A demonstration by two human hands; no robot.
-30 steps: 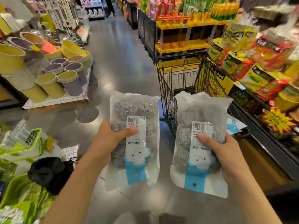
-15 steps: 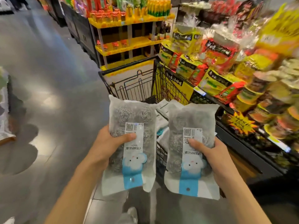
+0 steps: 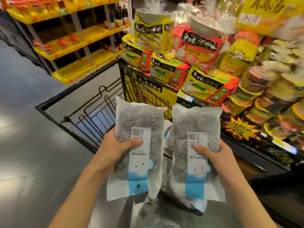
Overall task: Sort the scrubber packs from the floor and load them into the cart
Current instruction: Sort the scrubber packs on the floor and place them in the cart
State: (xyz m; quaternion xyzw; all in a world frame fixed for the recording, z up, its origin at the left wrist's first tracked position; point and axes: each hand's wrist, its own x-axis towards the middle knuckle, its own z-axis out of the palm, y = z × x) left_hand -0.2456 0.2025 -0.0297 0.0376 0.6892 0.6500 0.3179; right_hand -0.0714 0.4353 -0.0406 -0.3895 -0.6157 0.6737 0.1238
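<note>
A scrubber pack is held upright in the left hand, the thumb pressed across its white label and the fingers curled behind. A second scrubber pack is gripped the same way by the right hand, just beside the first. Both are held over the black wire cart (more packs are glimpsed beneath them). Noodle packets are stacked beyond the right grip.

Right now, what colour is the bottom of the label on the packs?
Blue, under a little white cartoon face, on both packs. The head view shows it.
</note>
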